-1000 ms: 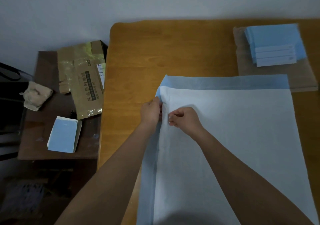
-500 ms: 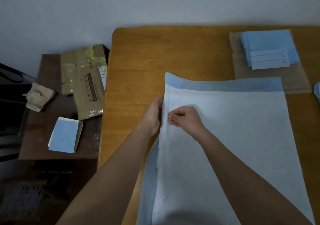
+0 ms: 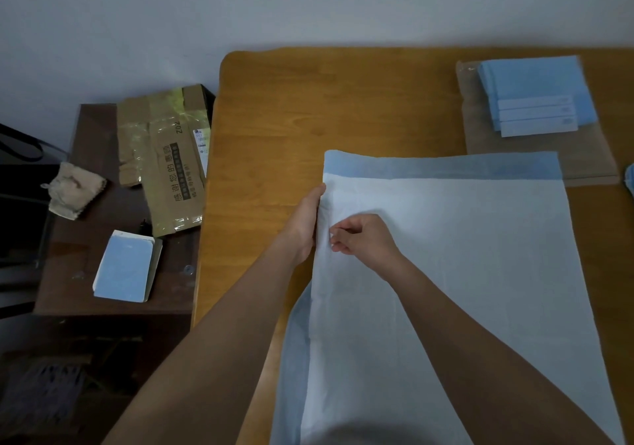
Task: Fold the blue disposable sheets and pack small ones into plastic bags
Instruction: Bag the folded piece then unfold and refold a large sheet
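A large disposable sheet [image 3: 463, 256], white on top with blue borders at its far and left edges, lies spread over the wooden table [image 3: 343, 108]. My left hand [image 3: 305, 221] lies with straight fingers along the sheet's raised left edge, near the far left corner. My right hand [image 3: 363, 238] pinches a fold of the white layer just right of that edge. A stack of small folded blue sheets [image 3: 535, 94] sits on a clear plastic bag [image 3: 535, 156] at the table's far right.
A dark side table [image 3: 103, 238] to the left holds a flattened cardboard box [image 3: 164, 156], a beige cloth [image 3: 73, 190] and a small packed blue sheet [image 3: 125, 266]. A grey wall stands behind. Another blue item [image 3: 629, 180] peeks in at the right edge.
My left hand has straightened from a curled grip and now lies flat along the sheet's left edge, which has lifted. My right hand keeps its pinch. The view has shifted slightly.
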Tool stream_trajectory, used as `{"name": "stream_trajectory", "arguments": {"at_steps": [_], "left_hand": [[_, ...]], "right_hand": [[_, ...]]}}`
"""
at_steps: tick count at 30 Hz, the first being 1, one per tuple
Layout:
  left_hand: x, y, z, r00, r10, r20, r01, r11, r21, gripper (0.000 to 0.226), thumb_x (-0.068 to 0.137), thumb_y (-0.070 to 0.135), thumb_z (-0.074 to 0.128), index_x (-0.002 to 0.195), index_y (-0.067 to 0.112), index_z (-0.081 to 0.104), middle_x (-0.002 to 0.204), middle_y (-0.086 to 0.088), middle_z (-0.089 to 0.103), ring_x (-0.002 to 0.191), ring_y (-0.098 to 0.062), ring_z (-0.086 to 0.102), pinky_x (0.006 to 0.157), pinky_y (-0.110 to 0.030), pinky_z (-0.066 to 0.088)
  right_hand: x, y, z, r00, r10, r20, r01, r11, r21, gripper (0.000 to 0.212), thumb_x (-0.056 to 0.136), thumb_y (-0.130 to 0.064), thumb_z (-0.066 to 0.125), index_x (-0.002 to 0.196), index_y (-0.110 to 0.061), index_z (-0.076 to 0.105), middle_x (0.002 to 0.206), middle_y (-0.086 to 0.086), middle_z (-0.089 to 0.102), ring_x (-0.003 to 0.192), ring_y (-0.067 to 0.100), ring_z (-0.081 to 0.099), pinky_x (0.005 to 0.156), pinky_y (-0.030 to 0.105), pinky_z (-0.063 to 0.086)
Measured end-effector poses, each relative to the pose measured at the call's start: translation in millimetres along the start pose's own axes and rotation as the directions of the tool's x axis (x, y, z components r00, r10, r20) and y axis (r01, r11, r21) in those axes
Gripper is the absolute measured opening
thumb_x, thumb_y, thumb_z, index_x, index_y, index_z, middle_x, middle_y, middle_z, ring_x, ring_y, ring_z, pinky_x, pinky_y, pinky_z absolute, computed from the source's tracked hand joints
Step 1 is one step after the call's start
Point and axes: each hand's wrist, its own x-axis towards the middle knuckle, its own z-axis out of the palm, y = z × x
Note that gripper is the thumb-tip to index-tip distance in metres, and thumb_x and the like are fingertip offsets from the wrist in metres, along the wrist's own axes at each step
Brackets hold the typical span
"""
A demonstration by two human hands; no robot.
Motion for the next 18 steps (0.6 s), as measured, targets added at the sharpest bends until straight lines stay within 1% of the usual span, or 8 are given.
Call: {"name": "stream_trajectory", "arguments": {"at_steps": [3, 5, 8, 9, 11, 12, 15, 18], "left_hand": [[4.1, 0.4, 2.1, 0.997, -0.018, -0.074, 0.024, 0.996, 0.081, 0.051, 0.091, 0.058, 0.042, 0.122, 0.023, 0.062, 0.123, 0.000, 0.063, 0.112, -0.018, 0.058, 0.104, -0.039, 0.041], [6.6, 1.9, 3.0, 0.993, -0.029, -0.117, 0.045, 0.990, 0.137, 0.062, 0.088, 0.062, 0.044, 0.135, 0.022, 0.051, 0.135, 0.000, 0.054, 0.122, -0.020, 0.051, 0.109, -0.042, 0.036], [11.0, 2.9, 5.8, 0.974, -0.081, -0.213, 0.106, 0.988, 0.109, 0.079, 0.079, 0.068, 0.050, 0.141, 0.019, 0.040, 0.141, -0.001, 0.046, 0.126, -0.025, 0.046, 0.110, -0.045, 0.035], [10.7, 2.6, 6.9, 0.964, -0.063, -0.260, 0.096, 0.989, 0.116, 0.075, 0.079, 0.068, 0.050, 0.137, 0.021, 0.041, 0.142, 0.000, 0.043, 0.127, -0.025, 0.043, 0.110, -0.046, 0.034], [9.2, 2.7, 6.0, 0.942, 0.053, -0.331, 0.024, 0.974, 0.225, 0.046, 0.083, 0.065, 0.046, 0.117, 0.034, 0.042, 0.142, 0.001, 0.035, 0.130, -0.024, 0.036, 0.111, -0.048, 0.030], [7.5, 2.2, 4.0, 0.939, 0.103, -0.329, -0.008, 0.961, 0.277, 0.039, 0.087, 0.063, 0.041, 0.117, 0.038, 0.043, 0.142, 0.001, 0.034, 0.131, -0.024, 0.035, 0.111, -0.048, 0.029], [2.1, -4.7, -7.7, 0.948, 0.093, -0.303, -0.002, 0.958, 0.287, 0.051, 0.097, 0.054, 0.030, 0.132, 0.023, 0.049, 0.137, -0.005, 0.048, 0.124, -0.026, 0.046, 0.108, -0.046, 0.036], [-15.3, -22.1, -23.3, 0.952, -0.004, -0.307, 0.089, 0.961, 0.260, 0.049, 0.099, 0.050, 0.029, 0.122, 0.015, 0.056, 0.114, -0.006, 0.061, 0.096, -0.021, 0.058, 0.086, -0.036, 0.046]], "right_hand": [[3.8, 2.6, 2.0, 1.000, 0.005, 0.004, -0.004, 1.000, -0.004, 0.014, 0.092, -0.009, 0.062, 0.084, -0.015, 0.072, 0.080, 0.006, 0.073, 0.073, 0.016, 0.072, 0.076, 0.027, 0.058], [5.3, 4.9, 3.6, 1.000, 0.010, 0.003, -0.010, 1.000, -0.010, 0.013, 0.093, -0.009, 0.061, 0.086, -0.013, 0.072, 0.082, 0.006, 0.073, 0.074, 0.016, 0.072, 0.075, 0.025, 0.058], [6.3, 7.2, 4.6, 1.000, 0.012, 0.001, -0.011, 1.000, -0.021, 0.013, 0.094, -0.008, 0.059, 0.091, -0.008, 0.072, 0.085, 0.010, 0.073, 0.076, 0.018, 0.071, 0.075, 0.025, 0.057], [6.3, 7.3, 4.5, 1.000, 0.011, 0.002, -0.011, 1.000, -0.027, 0.013, 0.094, -0.007, 0.058, 0.093, -0.006, 0.071, 0.086, 0.011, 0.073, 0.076, 0.018, 0.071, 0.074, 0.023, 0.056], [6.3, 6.8, 4.8, 1.000, 0.022, 0.002, -0.022, 0.999, -0.036, 0.016, 0.095, -0.006, 0.056, 0.098, -0.004, 0.071, 0.090, 0.013, 0.072, 0.076, 0.017, 0.070, 0.073, 0.021, 0.055], [5.7, 6.3, 5.2, 1.000, 0.031, 0.001, -0.030, 0.998, -0.047, 0.017, 0.095, -0.005, 0.054, 0.101, -0.005, 0.071, 0.094, 0.012, 0.072, 0.077, 0.017, 0.070, 0.074, 0.021, 0.055], [0.3, 7.4, 5.2, 1.000, 0.028, 0.007, -0.027, 0.991, -0.130, 0.023, 0.097, -0.009, 0.052, 0.113, -0.013, 0.067, 0.104, 0.003, 0.066, 0.083, 0.014, 0.068, 0.069, 0.014, 0.051], [-13.8, 15.0, 8.0, 0.999, 0.052, -0.010, -0.053, 0.983, -0.173, 0.023, 0.097, -0.016, 0.053, 0.119, -0.019, 0.060, 0.108, 0.002, 0.063, 0.089, 0.016, 0.065, 0.075, 0.023, 0.055]]}}
